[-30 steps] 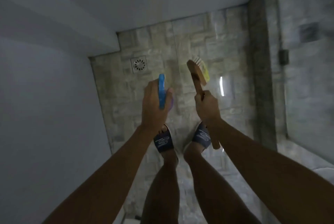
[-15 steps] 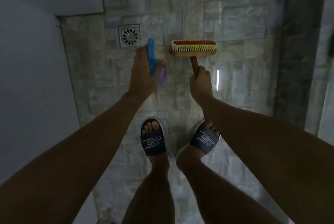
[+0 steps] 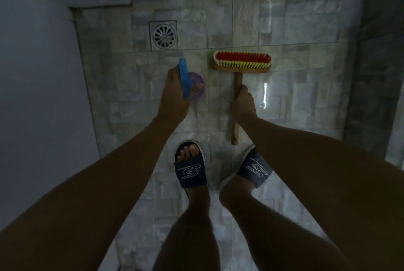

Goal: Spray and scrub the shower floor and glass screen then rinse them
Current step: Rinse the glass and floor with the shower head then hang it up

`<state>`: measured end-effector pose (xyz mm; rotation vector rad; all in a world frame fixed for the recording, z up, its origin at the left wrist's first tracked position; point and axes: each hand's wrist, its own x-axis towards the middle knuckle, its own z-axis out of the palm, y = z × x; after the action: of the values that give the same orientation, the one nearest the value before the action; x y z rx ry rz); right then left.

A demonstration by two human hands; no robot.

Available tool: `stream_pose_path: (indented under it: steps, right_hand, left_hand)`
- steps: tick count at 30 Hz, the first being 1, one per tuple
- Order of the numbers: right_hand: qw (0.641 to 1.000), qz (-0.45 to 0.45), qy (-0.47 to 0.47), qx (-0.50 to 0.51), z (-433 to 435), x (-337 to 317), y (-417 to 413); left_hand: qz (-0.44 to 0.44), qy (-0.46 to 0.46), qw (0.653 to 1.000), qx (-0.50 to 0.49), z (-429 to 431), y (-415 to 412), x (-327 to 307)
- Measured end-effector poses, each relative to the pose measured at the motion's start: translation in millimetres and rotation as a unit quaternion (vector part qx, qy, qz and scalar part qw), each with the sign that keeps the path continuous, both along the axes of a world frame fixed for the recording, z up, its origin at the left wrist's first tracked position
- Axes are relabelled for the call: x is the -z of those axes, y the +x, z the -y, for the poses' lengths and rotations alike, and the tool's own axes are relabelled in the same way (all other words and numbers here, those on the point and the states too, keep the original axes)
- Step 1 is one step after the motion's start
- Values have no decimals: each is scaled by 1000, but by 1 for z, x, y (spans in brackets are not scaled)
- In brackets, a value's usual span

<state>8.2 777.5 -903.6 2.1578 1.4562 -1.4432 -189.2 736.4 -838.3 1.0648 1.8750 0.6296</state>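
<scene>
I look straight down at the grey stone-tiled shower floor. My left hand grips a spray bottle with a blue trigger head and a purple body, nozzle pointing away from me. My right hand holds the wooden handle of a scrub brush; its red and yellow bristles face up toward the camera, held above the floor. A dim glass panel edge shows at the far right.
A square metal floor drain sits beyond my left hand. A pale wall runs along the left, a dark tiled strip along the right. My feet in dark slides stand below the hands.
The view has tilted down toward the floor. The brush turned from edge-on to crosswise with bristles up, and both hands sit a little lower in frame.
</scene>
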Motion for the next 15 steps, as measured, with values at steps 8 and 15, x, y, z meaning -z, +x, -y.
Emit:
stream_pose_path:
  steps: [8,15]
  right_hand:
    - [997,-38,54,-48,1,-57,-6]
    - [969,-146,197,5,-44,-254,-17]
  left_hand:
    - [-50,-60,992,95,22,-10,-40]
    - [-107,21,985,130,-32,-14,-238]
